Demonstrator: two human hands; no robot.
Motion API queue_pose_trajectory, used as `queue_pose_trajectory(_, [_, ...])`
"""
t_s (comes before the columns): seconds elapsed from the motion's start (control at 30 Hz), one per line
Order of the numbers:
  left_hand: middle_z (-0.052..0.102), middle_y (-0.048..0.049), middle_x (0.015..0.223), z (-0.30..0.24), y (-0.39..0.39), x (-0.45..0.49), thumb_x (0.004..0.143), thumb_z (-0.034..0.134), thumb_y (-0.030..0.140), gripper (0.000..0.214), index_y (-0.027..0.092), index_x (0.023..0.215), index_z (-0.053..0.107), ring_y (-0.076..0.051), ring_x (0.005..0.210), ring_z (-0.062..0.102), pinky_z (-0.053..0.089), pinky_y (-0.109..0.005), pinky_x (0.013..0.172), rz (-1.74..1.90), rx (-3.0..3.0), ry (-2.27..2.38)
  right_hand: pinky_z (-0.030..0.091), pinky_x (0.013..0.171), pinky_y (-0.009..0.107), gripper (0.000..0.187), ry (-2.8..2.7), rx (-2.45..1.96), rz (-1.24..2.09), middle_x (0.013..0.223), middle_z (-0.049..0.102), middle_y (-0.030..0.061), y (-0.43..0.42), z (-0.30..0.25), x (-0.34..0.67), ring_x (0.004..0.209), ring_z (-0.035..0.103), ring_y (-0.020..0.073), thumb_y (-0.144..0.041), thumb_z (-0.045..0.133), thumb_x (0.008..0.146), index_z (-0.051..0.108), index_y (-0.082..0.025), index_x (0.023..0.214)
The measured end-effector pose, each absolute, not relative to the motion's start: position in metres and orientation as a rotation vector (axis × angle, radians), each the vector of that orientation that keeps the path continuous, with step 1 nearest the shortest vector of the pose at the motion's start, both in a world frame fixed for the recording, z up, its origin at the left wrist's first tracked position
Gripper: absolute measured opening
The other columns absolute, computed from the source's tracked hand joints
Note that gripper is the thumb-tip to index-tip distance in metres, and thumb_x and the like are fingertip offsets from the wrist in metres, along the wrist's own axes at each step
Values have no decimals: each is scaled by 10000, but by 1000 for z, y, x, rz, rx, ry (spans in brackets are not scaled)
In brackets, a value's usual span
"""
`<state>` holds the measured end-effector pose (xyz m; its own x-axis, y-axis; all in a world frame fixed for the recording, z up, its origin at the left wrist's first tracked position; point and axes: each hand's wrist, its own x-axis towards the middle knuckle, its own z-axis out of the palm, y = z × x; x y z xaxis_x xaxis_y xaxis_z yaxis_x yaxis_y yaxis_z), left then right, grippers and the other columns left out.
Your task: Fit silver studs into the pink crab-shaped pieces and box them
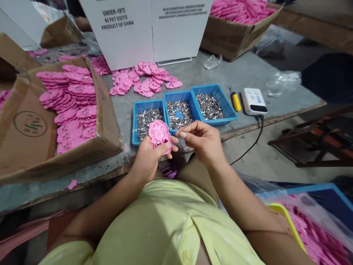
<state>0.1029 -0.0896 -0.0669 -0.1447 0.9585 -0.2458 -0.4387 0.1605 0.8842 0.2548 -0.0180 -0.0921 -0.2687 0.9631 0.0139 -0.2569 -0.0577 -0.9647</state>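
Observation:
My left hand [150, 156] is closed on a pink plastic piece [159, 133] with a scalloped outline, thumb across its lower edge. A bit of shiny metal shows near that thumb. To its right, my right hand [202, 141] is pinched, thumb against forefinger; anything between the tips is too small to make out. Just beyond the hands stand three blue trays of small silvery metal parts: the left tray [134, 127], the middle tray [171, 96] and the right tray [230, 117]. The pink piece overlaps the left tray's near side in view.
A cardboard box [110, 121] of stacked pink pieces stands at left. Loose pink pieces [146, 82] lie behind the trays, before a white carton [127, 44]. A yellow-handled screwdriver [235, 102] and a white corded device [254, 100] sit at right. Another box [226, 36] holds more pieces.

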Motion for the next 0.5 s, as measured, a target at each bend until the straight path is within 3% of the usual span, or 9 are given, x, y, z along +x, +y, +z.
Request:
queue_pose_trajectory(0.13, [744,-13,831,-74,-88,115,672,797,139,322,152,952,639,-125,656,694,497,-202,515,1447,625,1171,603,733,335,371,-1116,-848,1530,937,744,33,-28,-101,251,761,678,150,-441,992,601,714,-208,675])
queue_pose_trajectory(0.27, [724,-4,794,-81,-87,122,621,832,150,345,155,902,633,-127,623,681,493,-205,486,1479,613,1167,612,840,359,344,-1113,-864,1538,1036,714,41,-33,-108,251,832,687,147,-429,989,613,738,-203,676])
queue_pose_trajectory(0.33, [711,0,790,-82,-87,124,602,866,168,369,156,888,634,-126,617,673,482,-204,466,1483,610,1161,608,822,344,321,-1139,-874,1513,1027,711,43,-35,-111,252,839,683,147,-418,982,631,748,-205,684])
queue_pose_trajectory(0.5, [695,6,775,-84,-89,126,602,902,210,383,161,877,640,-118,629,650,475,-201,458,1480,614,1185,587,644,304,339,-1143,-883,1544,1047,696,34,-42,-114,254,621,620,84,-451,965,656,749,-195,711])
